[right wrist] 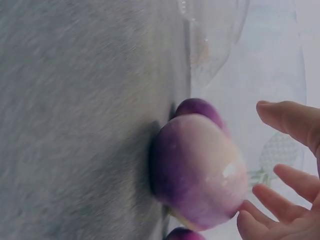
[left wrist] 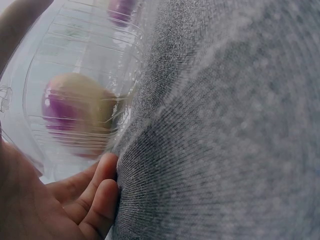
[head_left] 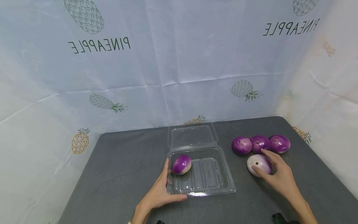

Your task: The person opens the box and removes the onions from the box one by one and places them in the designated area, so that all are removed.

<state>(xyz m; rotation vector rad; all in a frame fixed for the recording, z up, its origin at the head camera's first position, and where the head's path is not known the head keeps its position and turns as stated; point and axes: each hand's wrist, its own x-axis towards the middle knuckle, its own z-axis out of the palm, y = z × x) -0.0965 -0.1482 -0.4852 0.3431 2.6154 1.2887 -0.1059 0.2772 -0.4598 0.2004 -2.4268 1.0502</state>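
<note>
A clear plastic clamshell container (head_left: pixel 208 174) lies with its lid folded back. Inside, at the left, sits one purple-and-white turnip (head_left: pixel 181 164), also seen blurred through the wall in the left wrist view. My left hand (head_left: pixel 160 189) holds the container's front left corner, fingers along the left side and thumb at the front rim. To the right, my right hand (head_left: pixel 279 175) is spread around a paler turnip (head_left: pixel 256 165) on the table. In the right wrist view the thumb and most fingers stand apart from this turnip (right wrist: pixel 200 170); whether one fingertip touches is unclear.
Three purple turnips (head_left: pixel 260 143) form a row just behind the paler one. The dark grey table (head_left: pixel 126 168) ends at a white curtain (head_left: pixel 190 56) printed with pineapples. A small dark object (head_left: pixel 281 218) shows at the front edge near the right forearm.
</note>
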